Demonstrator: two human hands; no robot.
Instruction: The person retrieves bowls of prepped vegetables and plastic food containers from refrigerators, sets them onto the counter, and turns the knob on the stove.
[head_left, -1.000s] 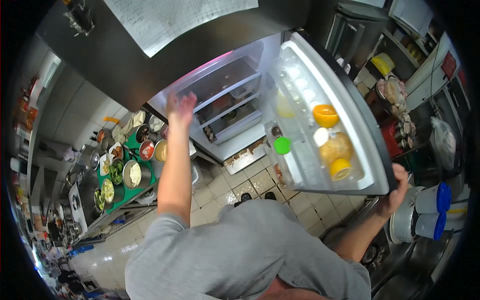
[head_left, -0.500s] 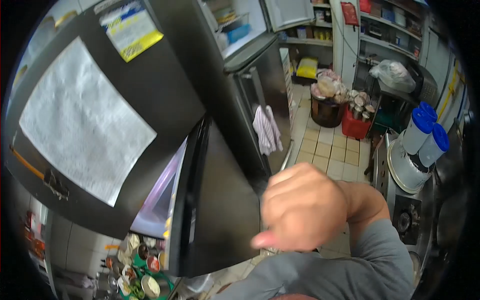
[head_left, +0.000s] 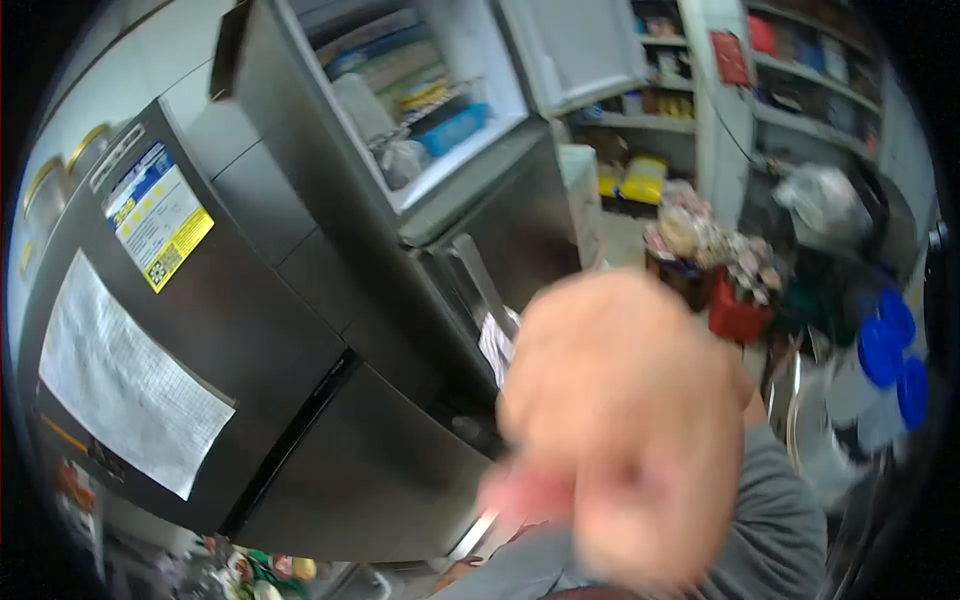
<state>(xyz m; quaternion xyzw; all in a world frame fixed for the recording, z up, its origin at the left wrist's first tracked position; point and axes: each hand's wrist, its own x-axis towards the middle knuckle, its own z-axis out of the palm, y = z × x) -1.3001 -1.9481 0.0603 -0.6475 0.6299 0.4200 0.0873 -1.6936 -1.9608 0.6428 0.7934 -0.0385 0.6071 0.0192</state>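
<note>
My right hand (head_left: 620, 420) is raised close to the camera, in front of the refrigerators, and badly smeared by motion. Its back faces me and the fingers fold out of sight, so whether it holds anything is hidden. Behind it to the left stands a dark grey refrigerator (head_left: 260, 310), its lower door (head_left: 370, 470) shut against the body. A printed sheet (head_left: 130, 380) and a yellow-and-blue label (head_left: 160, 215) are stuck on its upper door. My left hand does not show.
A second refrigerator (head_left: 505, 215) has its upper door (head_left: 575, 50) open, with a blue basket (head_left: 450, 130) inside. Further back are a heaped red container (head_left: 738, 310) and shelves (head_left: 820, 75). Blue-lidded containers (head_left: 885, 350) stand at the right. Food items (head_left: 260, 570) lie at bottom left.
The lower door of the near refrigerator has gone from partly open to shut. My right hand has come nearer the camera, and the view has shifted, showing more of the second refrigerator's inside.
</note>
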